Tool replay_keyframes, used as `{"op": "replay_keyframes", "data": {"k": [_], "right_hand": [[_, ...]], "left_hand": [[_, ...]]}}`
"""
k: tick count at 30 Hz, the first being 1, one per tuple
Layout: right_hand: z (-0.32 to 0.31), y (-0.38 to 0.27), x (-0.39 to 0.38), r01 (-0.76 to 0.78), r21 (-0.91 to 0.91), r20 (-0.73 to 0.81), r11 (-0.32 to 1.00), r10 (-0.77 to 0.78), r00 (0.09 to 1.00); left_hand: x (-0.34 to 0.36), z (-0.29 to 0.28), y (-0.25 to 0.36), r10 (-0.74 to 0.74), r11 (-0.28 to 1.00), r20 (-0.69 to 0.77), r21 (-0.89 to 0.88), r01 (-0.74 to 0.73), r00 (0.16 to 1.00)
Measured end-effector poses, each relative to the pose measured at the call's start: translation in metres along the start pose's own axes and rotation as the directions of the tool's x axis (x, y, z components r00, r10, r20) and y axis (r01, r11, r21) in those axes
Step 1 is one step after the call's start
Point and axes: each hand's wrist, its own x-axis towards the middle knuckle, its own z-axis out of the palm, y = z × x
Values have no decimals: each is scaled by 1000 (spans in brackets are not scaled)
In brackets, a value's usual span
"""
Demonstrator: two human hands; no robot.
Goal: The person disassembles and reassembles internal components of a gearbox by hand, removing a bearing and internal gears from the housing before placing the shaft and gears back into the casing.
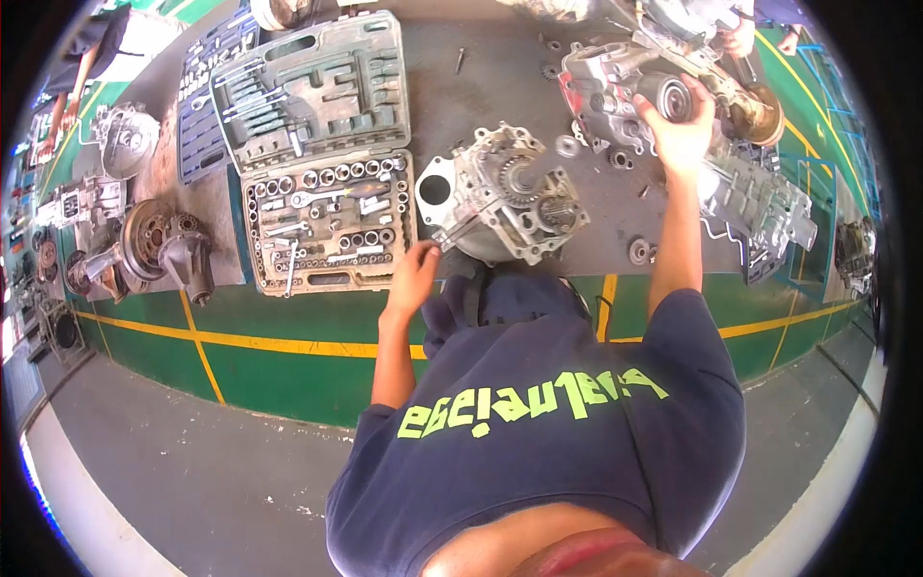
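Note:
In the middle of the bench lies a metal gearbox housing (495,216) with exposed gears (527,185). My left hand (413,274) has its fingers curled at the housing's lower left edge. At the upper right, my right hand (681,139) grips a round metal drum-like part (671,99) with concentric rings, over another cast housing (601,91). Loose washers and small gears (619,157) lie just below that housing. An open socket set case (332,274) with wrenches and sockets is left of my left hand.
More tool cases (308,87) lie at upper left, with differential parts (185,258) and housings (128,142) further left. A long aluminium casing (755,212) lies at the right. Parts of other people (740,38) show at the upper edges. The bench's front edge borders a green floor (260,375).

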Motion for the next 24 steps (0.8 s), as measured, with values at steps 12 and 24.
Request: {"op": "replay_keyframes", "data": {"k": [12, 24], "right_hand": [[-166, -85, 19, 102, 859, -14, 501, -176, 984], [-157, -112, -45, 39, 816, 118, 577, -231, 966]], "left_hand": [[-59, 54, 218, 516, 621, -452, -388, -682, 727], [-97, 150, 183, 499, 542, 159, -825, -163, 852]]}}
